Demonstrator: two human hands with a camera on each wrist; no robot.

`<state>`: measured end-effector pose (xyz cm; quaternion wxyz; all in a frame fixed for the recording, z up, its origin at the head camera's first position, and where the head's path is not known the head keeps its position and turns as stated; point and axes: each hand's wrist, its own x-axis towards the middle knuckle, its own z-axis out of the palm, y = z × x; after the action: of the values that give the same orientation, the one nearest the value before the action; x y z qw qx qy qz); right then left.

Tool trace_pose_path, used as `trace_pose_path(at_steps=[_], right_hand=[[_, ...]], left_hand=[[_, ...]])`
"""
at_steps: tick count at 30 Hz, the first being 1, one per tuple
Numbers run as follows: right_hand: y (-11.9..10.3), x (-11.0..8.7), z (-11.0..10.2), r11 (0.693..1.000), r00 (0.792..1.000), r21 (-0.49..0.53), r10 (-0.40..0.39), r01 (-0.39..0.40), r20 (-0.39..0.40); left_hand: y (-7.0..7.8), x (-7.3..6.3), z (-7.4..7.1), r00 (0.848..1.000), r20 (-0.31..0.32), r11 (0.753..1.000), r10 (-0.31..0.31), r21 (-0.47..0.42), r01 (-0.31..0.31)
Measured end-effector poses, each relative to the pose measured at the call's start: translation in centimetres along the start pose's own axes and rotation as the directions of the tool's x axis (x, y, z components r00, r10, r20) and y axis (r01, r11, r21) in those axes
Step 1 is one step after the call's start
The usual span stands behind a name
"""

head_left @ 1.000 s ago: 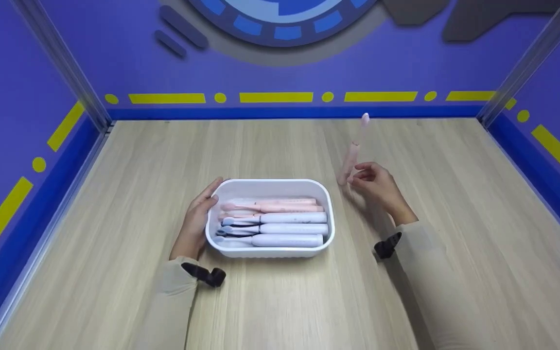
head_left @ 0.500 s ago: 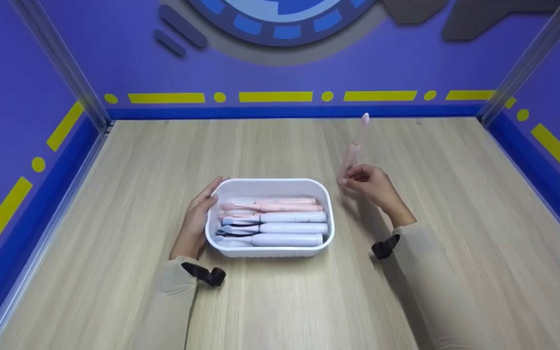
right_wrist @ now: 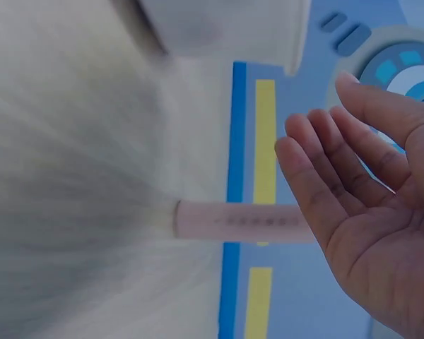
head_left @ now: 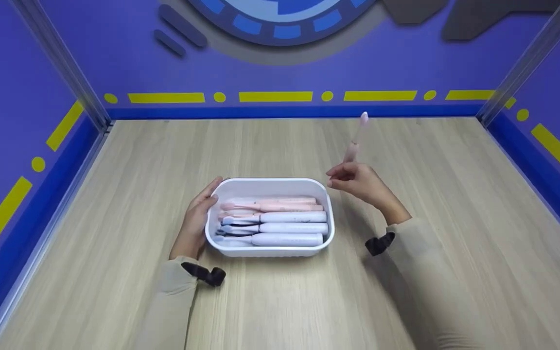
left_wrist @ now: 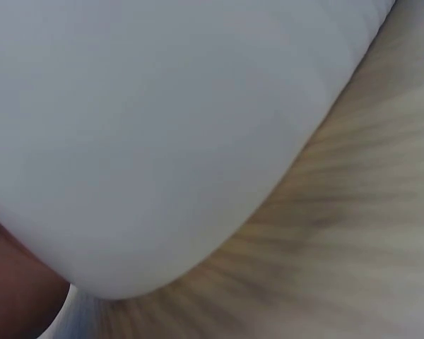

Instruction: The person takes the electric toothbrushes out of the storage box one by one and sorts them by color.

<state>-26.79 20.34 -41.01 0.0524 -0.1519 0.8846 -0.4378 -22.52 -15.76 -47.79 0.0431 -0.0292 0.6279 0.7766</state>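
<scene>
Beside the bin [head_left: 270, 252], our right hand [head_left: 361, 183] is loose, empty; left hand [head_left: 194, 222] grips it. Upright toothbrush [head_left: 352, 150] looks placed; next likely another pick.

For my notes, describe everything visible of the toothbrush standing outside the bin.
The pink toothbrush, seemingly plastic, stands upright on the table, right of the white bin, slim neck and pale head uppermost. A row of small dark marks runs along its thick handle. In the head view the right hand hides its lower end without gripping it; whether the hand touches it is unclear.
</scene>
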Motion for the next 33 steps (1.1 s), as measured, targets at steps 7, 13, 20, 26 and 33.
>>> trace_pose_path(at_steps=[7,13,20,26,33], right_hand=[[-2.2,0.7,0.0,0.999,0.99,-0.026,-0.043,0.047,0.133],[-4.1,1.5,-0.1,0.996,0.969,-0.033,-0.074,0.084,0.237],[-5.2,2.5,0.3,0.99,0.941,-0.069,-0.092,0.12,0.327],[-6.2,3.5,1.1,0.979,0.906,-0.104,-0.117,0.173,0.406],[-7.5,4.3,2.3,0.97,0.864,-0.134,-0.111,0.201,0.492]], left_hand=[[0.0,0.0,-0.1,1.0,0.017,1.0,0.006,-0.011,-0.006],[-0.1,0.0,-0.1,1.0,0.018,1.0,0.017,-0.014,-0.017],[-0.1,-0.2,-0.1,1.0,0.006,0.999,-0.013,-0.037,0.013],[0.0,-0.2,-0.1,1.0,0.012,0.998,-0.021,-0.052,0.021],[0.0,-0.1,0.0,1.0,0.023,0.999,-0.011,-0.049,0.012]])
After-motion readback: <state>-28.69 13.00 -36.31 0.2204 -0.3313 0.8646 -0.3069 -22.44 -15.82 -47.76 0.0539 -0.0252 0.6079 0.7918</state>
